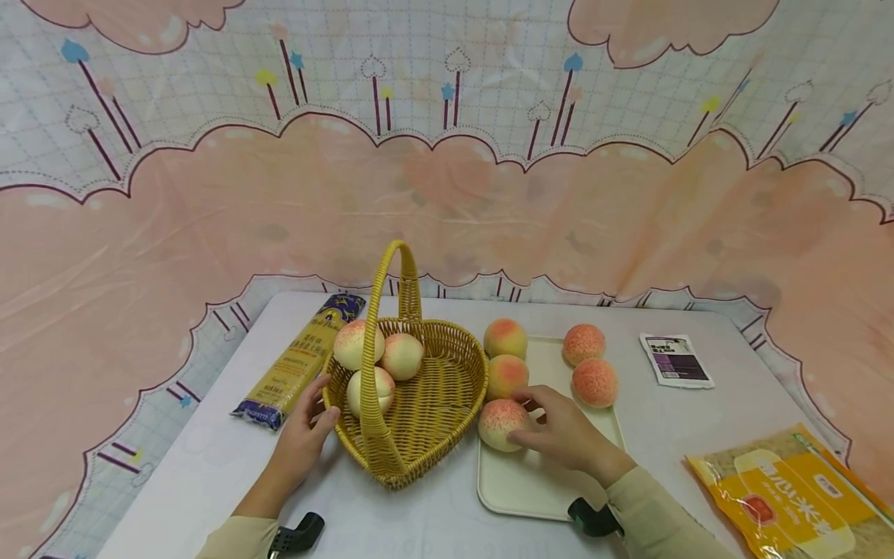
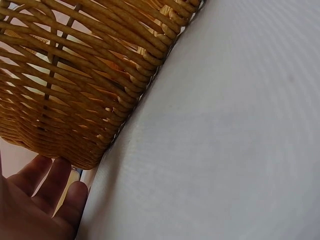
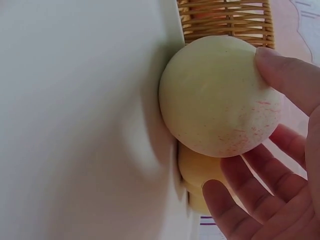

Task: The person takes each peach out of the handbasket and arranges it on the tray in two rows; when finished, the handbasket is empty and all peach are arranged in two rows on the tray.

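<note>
A yellow heart-shaped wicker basket [image 1: 443,388] with a tall handle stands on the table, three pale peaches [image 1: 403,357] in its left part. My left hand [image 1: 303,431] is at the basket's left side; in the left wrist view its fingertips [image 2: 62,167] touch the woven wall [image 2: 85,95]. My right hand [image 1: 562,427] holds a pale peach with red speckles [image 1: 500,427] between thumb and fingers, at the left edge of the cream tray [image 1: 538,493]. In the right wrist view, this peach [image 3: 215,95] sits close over the tray, the thumb on its upper side.
Two yellow-orange peaches [image 1: 506,376] lie behind the held one, and two redder peaches [image 1: 595,383] lie at the tray's right. A spaghetti packet [image 1: 296,361] is left of the basket. A small white-and-purple sachet [image 1: 676,361] and a yellow grain bag [image 1: 789,497] lie at the right.
</note>
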{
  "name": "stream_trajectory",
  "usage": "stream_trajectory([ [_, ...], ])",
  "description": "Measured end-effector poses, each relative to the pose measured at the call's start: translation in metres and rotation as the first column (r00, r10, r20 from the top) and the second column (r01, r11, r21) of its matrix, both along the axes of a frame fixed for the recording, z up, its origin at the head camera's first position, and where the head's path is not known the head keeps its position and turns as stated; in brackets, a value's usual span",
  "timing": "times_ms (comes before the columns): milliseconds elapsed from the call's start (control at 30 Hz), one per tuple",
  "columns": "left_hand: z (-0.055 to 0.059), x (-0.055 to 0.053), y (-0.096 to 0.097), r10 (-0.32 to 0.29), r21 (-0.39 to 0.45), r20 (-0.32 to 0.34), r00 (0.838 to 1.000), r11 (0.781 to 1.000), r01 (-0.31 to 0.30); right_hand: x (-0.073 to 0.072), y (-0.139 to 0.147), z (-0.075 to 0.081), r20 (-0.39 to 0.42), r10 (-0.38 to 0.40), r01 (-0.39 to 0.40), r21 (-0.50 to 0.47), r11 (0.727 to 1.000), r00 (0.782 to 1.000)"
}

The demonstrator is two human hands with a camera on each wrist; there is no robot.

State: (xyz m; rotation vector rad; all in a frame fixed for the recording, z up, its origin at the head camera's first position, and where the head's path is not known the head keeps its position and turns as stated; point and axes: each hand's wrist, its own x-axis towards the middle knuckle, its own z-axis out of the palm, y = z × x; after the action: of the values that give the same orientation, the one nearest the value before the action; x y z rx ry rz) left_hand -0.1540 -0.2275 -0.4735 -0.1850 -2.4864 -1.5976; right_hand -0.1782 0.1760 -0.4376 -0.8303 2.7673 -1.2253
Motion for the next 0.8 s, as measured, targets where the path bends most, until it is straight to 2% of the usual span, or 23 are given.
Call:
stream_trajectory([
  [333, 0.002, 0.000, 0.000, -0.002, 0.006, 0.019, 1.000, 1.000, 0.002, 0.001, 0.000, 0.001, -0.010, -0.001, 0.001, 0.010, 1.000, 1.000],
  [500, 0.002, 0.001, 0.001, -0.004, 0.010, 0.002, 1.000, 1.000, 0.004, -0.001, -0.001, 0.002, -0.027, 0.000, 0.000, 0.025, 1.000, 1.000],
  [800, 0.000, -0.001, -0.001, -0.007, 0.018, 0.010, 1.000, 1.000, 0.007, -0.007, -0.004, 0.011, -0.058, -0.005, 0.006, 0.011, 1.000, 0.998],
])
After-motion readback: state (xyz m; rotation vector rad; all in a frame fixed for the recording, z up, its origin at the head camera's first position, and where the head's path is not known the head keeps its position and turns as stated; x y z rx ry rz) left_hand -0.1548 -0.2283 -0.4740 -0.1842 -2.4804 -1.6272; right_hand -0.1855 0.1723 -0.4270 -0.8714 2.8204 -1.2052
